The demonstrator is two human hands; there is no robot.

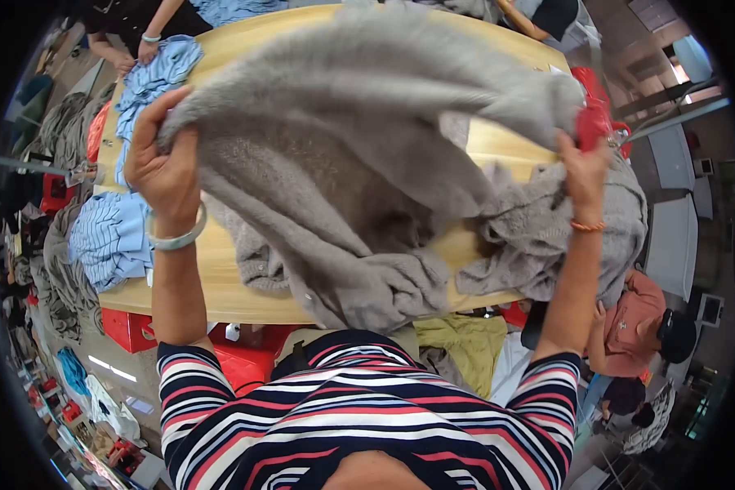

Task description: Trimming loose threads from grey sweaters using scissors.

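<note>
A light wooden counter fills the middle of a crowded workroom, its edges bowed by the lens. Heaps of grey cloth lie beyond its left edge, and a co-worker in a pink top is off past the near right corner.

Over the middle of the counter a soft grey garment is lifted and spread, its upper part arching towards the far edge and smeared by motion, its lower folds bunched on the near edge. The left hand, with a pale bangle at the wrist, grasps one end of it, thumb against the fingers. The right hand, wearing an orange-red bracelet, is raised at the garment's other end; blur hides whether its fingers are closed on the cloth.

Beneath and beside the right hand, a rumpled grey pile covers the right end of the counter. Folded blue striped cloth lies at the near left corner. Near the far left corner, another co-worker's hands touch a blue striped garment. Below the near edge are a red box and olive-green cloth.
</note>
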